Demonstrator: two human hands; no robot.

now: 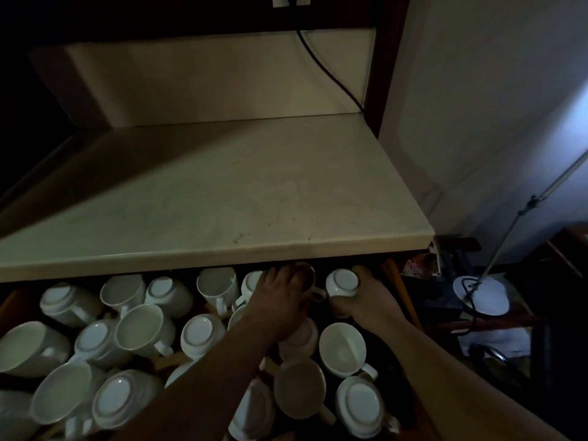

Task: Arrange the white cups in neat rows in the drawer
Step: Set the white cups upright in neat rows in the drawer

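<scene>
Right hand point(366, 300) grips an inverted cup point(341, 280) at the far right of the drawer point(394, 281), just under the edge of the surface point(222, 192). Left hand point(280, 297) is curled over a second cup point(318, 295) just beside it. The other white cups point(144, 329) lie disordered: some mouth-up, some base-up, several tilted, handles at odd angles. Judgement: rows barely begun; most sorting is left.

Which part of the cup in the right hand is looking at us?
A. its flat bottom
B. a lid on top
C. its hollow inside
A: the right hand grips a white cup at the back of the drawer, and the cup's ringed flat bottom faces the camera.
</scene>
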